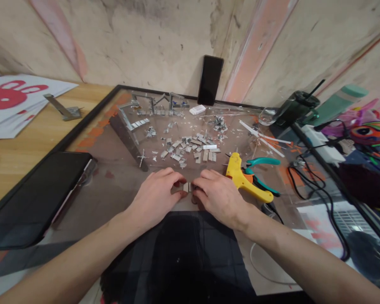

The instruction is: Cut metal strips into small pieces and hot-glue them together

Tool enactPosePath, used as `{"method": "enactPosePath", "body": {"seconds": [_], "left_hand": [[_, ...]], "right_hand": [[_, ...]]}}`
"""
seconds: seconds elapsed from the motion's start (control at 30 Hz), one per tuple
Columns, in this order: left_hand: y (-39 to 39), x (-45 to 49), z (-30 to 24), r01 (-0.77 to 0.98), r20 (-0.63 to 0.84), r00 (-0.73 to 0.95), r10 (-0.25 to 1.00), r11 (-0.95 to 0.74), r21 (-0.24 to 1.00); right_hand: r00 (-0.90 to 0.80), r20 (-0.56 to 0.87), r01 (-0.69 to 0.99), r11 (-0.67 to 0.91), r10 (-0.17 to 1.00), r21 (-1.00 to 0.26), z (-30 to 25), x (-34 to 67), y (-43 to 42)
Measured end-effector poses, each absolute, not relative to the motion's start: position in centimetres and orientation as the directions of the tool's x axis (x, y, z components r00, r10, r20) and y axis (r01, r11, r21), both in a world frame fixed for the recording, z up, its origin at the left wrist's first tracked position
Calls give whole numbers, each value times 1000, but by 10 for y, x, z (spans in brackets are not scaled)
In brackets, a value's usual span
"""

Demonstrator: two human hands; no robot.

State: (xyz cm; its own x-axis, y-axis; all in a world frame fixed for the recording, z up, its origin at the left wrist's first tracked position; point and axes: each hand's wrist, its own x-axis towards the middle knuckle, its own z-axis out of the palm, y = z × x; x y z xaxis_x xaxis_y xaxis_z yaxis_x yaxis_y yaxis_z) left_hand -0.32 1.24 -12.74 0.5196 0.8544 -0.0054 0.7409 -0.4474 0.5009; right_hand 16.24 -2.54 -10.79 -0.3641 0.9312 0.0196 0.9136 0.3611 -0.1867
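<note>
My left hand point(158, 196) and my right hand point(220, 196) come close together above the glass tabletop. Between their fingertips is a small flat grey rectangular piece point(186, 187), with what looks like a second narrow bit against it. My left thumb and fingers pinch the piece from one side. On the other side, the closed fingertips of my right hand meet it; exactly what they grip is partly hidden. Just beyond my hands lies a loose spread of similar grey pieces point(193, 143). A yellow glue gun point(247, 181) rests beside my right hand, over teal-handled pliers point(264, 161).
A phone point(210, 80) leans on the wall; a larger black device point(34, 198) lies at left. Small grey frames point(160, 103) stand at the back. White glue sticks point(266, 137), cables point(316, 181), a power strip point(323, 143) and a dark cup point(294, 107) occupy the right.
</note>
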Motion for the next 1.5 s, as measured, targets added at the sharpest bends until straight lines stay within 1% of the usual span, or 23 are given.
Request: {"method": "enactPosePath", "body": {"seconds": [0.3, 0.4, 0.57, 0.77, 0.83, 0.9, 0.93, 0.97, 1.03, 1.07, 1.13, 1.17, 1.27, 1.33, 1.4, 1.5], "left_hand": [[12, -1, -127, 755, -18, 497, 868, -422, 503], [12, -3, -129, 750, -5, 493, 870, -422, 509], [13, -5, -128, 738, -25, 512, 859, -424, 525], [14, -10, -129, 741, -22, 515, 857, -431, 515], [15, -11, -132, 742, -21, 506, 862, -423, 521], [16, -12, -135, 740, -27, 493, 869, -403, 538], [17, -12, -136, 738, -32, 486, 874, -391, 550], [18, -13, -137, 737, -36, 478, 878, -378, 560], [18, -13, -138, 740, -47, 463, 885, -356, 570], [19, -13, -138, 744, -53, 457, 888, -349, 570], [20, -13, -138, 749, -66, 456, 888, -343, 567], [20, -13, -138, 751, -74, 458, 886, -341, 565], [22, -12, -138, 754, -92, 465, 881, -339, 562], [22, -13, -139, 756, -90, 463, 882, -340, 559], [22, -14, -141, 752, -78, 463, 883, -344, 563], [21, -16, -143, 744, -70, 471, 880, -353, 567]], "right_hand": [[-403, 28, 899, 401, 915, -176, -111, 161, -21], [-401, 18, 900, 397, 916, -177, -113, 161, -21], [-380, 25, 910, 378, 925, -170, -111, 160, -23], [-369, -17, 896, 351, 929, -272, -95, 163, -29], [-368, 4, 880, 350, 930, -321, -86, 168, -29], [-331, 58, 869, 329, 942, -369, -75, 182, -24], [-281, 81, 878, 290, 956, -382, -69, 193, -18], [-196, 93, 901, 217, 976, -376, -63, 207, -11], [96, 63, 958, -76, 993, -276, -54, 244, 8], [201, 67, 953, -180, 977, -243, -51, 265, 18], [321, 33, 928, -307, 947, -209, -51, 305, 38], [360, -7, 914, -354, 933, -200, -54, 322, 46], [409, -134, 878, -429, 903, -211, -72, 354, 65], [433, -180, 852, -466, 883, -239, -86, 362, 73], [454, -199, 820, -494, 869, -287, -95, 364, 77], [469, -216, 760, -516, 856, -395, -99, 368, 80]]}}
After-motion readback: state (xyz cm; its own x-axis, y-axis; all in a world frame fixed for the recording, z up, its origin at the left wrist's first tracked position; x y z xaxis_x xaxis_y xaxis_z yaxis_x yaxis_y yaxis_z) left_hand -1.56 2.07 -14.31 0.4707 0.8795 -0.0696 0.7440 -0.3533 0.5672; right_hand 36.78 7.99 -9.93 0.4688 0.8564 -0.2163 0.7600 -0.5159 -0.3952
